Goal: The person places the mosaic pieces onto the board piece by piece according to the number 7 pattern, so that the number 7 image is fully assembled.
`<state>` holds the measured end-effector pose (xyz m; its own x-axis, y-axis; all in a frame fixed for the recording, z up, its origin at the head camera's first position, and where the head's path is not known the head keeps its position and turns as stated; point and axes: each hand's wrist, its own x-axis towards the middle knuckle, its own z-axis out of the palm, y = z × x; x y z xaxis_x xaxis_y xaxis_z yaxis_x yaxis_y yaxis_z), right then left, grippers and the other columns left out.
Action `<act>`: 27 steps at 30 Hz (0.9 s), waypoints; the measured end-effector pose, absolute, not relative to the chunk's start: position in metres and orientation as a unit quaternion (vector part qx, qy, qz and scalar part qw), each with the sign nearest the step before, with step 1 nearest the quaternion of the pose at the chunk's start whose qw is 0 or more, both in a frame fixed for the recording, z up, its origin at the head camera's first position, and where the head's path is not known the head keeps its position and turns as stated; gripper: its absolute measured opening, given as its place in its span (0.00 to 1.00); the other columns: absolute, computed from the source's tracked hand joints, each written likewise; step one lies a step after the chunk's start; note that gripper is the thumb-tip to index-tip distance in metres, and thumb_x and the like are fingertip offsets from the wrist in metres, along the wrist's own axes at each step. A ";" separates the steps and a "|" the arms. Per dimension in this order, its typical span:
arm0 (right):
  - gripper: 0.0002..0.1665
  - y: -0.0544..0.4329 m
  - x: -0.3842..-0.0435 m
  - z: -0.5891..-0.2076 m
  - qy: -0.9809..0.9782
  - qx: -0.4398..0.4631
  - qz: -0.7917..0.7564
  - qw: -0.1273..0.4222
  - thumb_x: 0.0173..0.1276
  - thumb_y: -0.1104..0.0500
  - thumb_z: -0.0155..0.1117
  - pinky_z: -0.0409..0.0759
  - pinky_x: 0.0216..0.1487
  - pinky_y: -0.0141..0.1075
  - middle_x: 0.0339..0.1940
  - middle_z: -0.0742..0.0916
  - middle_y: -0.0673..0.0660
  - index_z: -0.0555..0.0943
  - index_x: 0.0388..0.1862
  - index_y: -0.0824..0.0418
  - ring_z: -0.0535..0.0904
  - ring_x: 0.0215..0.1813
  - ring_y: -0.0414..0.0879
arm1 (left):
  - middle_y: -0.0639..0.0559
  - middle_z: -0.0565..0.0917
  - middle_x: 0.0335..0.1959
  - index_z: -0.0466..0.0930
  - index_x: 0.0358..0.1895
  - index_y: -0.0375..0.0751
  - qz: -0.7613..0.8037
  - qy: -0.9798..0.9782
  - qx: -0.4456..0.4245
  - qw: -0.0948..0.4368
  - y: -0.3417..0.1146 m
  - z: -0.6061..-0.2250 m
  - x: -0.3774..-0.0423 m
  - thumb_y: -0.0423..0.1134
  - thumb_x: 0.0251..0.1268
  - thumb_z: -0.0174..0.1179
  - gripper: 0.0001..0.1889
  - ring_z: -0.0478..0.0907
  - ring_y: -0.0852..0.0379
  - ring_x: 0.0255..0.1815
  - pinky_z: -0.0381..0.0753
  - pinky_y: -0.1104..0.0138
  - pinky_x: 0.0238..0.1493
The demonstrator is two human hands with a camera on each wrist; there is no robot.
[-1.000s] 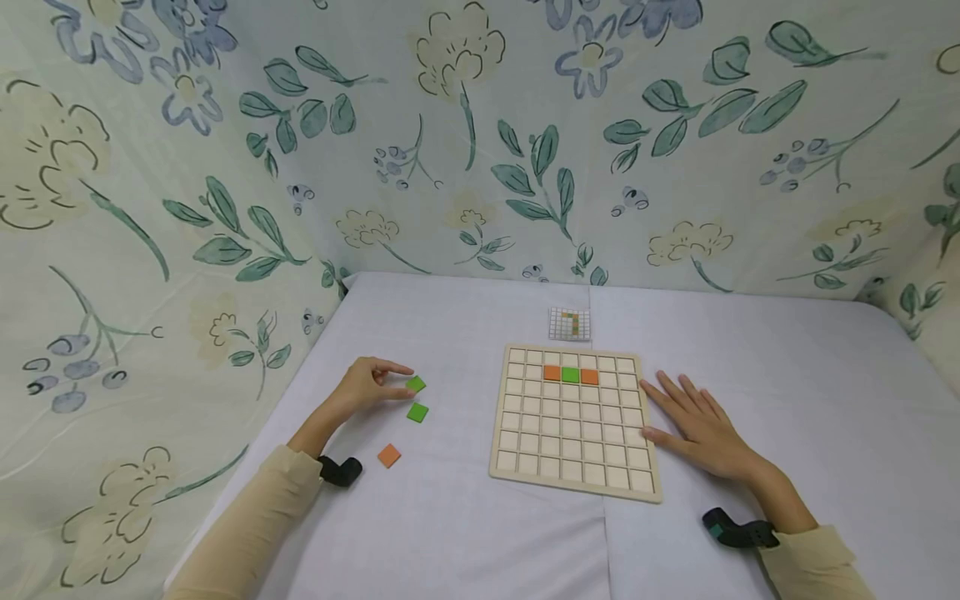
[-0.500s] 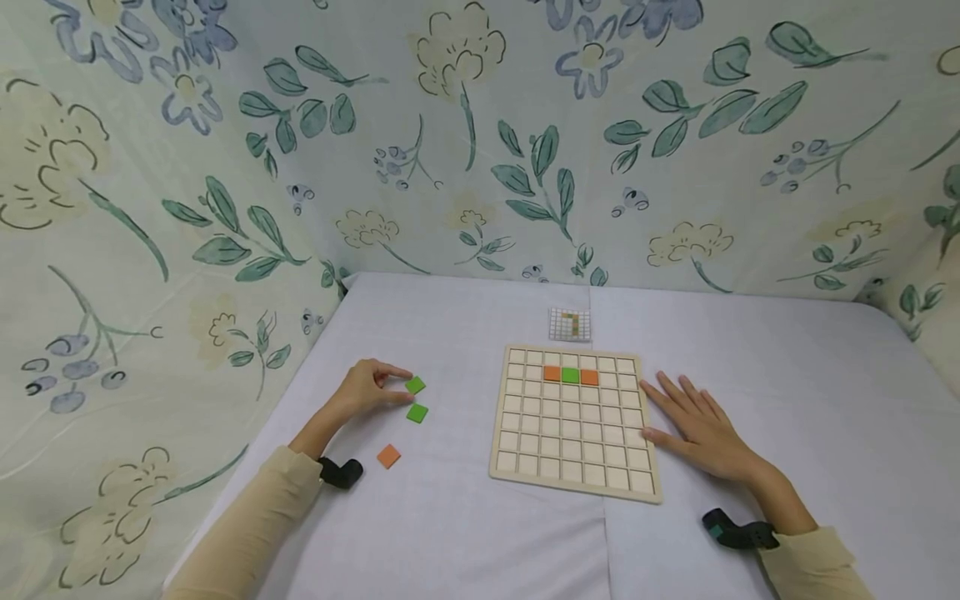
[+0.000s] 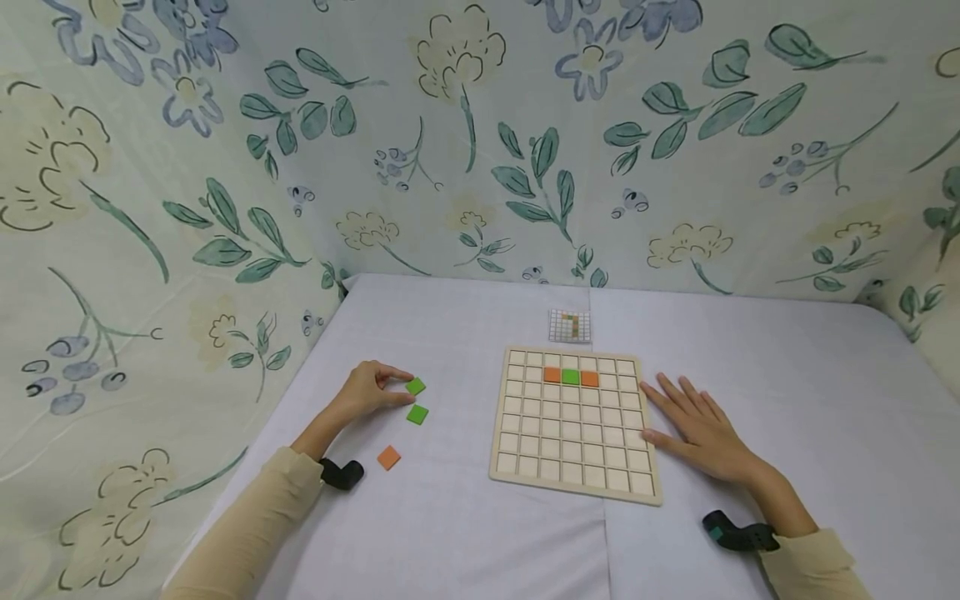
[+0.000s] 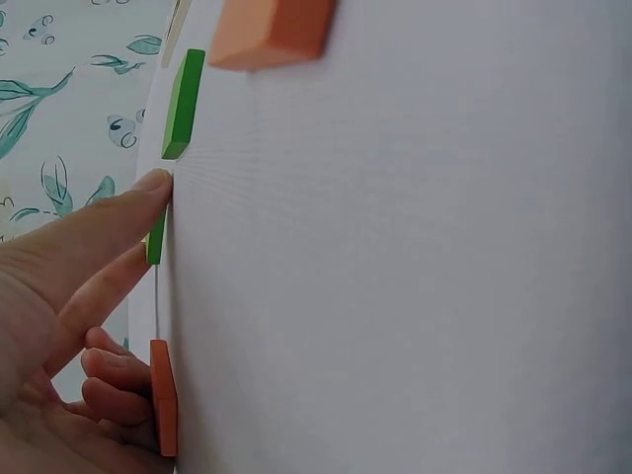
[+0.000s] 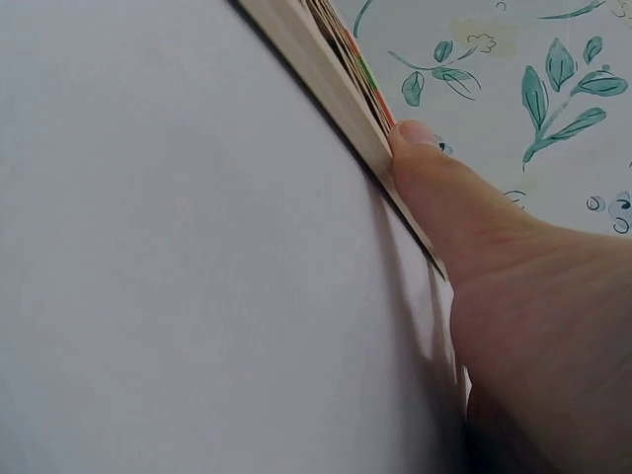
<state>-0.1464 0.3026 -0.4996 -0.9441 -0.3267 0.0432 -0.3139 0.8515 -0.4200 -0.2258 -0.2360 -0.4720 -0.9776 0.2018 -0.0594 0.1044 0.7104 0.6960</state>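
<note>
At the left, my left hand (image 3: 369,389) pinches a green square tile (image 3: 416,386) between thumb and index finger, low at the table. A second green tile (image 3: 417,414) lies just nearer, and an orange tile (image 3: 388,457) nearer still. By the curled fingers in the left wrist view is another orange tile (image 4: 163,398), hidden under the hand in the head view. My right hand (image 3: 699,429) rests flat with fingers spread, its thumb and index fingertips touching the right edge of the wooden grid board (image 3: 572,481). One green tile (image 3: 571,377) sits in the board between two orange tiles (image 3: 552,375).
A small printed card (image 3: 570,326) with a coloured grid pattern lies behind the board. White cloth (image 3: 450,533) covers the table, creased near the front. A floral curtain (image 3: 465,167) hangs along the back and left side.
</note>
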 end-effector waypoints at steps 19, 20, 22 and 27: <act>0.48 0.302 -0.146 -0.498 0.960 -0.170 -0.220 0.017 0.73 0.37 0.57 0.26 0.72 0.61 0.81 0.51 0.66 0.51 0.83 0.52 0.35 0.79 0.66 | 0.48 0.72 0.30 0.88 0.49 0.39 0.376 0.919 0.106 0.059 -0.232 -0.475 -0.227 0.39 0.56 0.75 0.17 0.64 0.52 0.36 0.62 0.60 0.37; 0.48 0.302 -0.146 -0.498 0.961 -0.169 -0.220 0.018 0.73 0.37 0.57 0.26 0.72 0.61 0.81 0.51 0.66 0.51 0.83 0.52 0.35 0.79 0.67 | 0.48 0.71 0.30 0.88 0.49 0.38 0.376 0.918 0.110 0.059 -0.232 -0.475 -0.227 0.39 0.57 0.74 0.17 0.64 0.52 0.35 0.62 0.61 0.37; 0.48 0.301 -0.146 -0.497 0.961 -0.169 -0.220 0.017 0.73 0.37 0.57 0.26 0.72 0.61 0.81 0.51 0.66 0.52 0.83 0.52 0.35 0.79 0.67 | 0.48 0.71 0.30 0.88 0.50 0.38 0.376 0.917 0.117 0.059 -0.232 -0.474 -0.227 0.38 0.58 0.74 0.17 0.64 0.52 0.35 0.62 0.61 0.37; 0.48 0.301 -0.145 -0.496 0.961 -0.170 -0.220 0.016 0.73 0.37 0.58 0.26 0.72 0.61 0.81 0.51 0.66 0.52 0.83 0.52 0.35 0.79 0.67 | 0.49 0.68 0.28 0.87 0.51 0.38 0.387 0.911 0.124 0.066 -0.232 -0.471 -0.227 0.38 0.60 0.72 0.17 0.63 0.52 0.34 0.62 0.61 0.37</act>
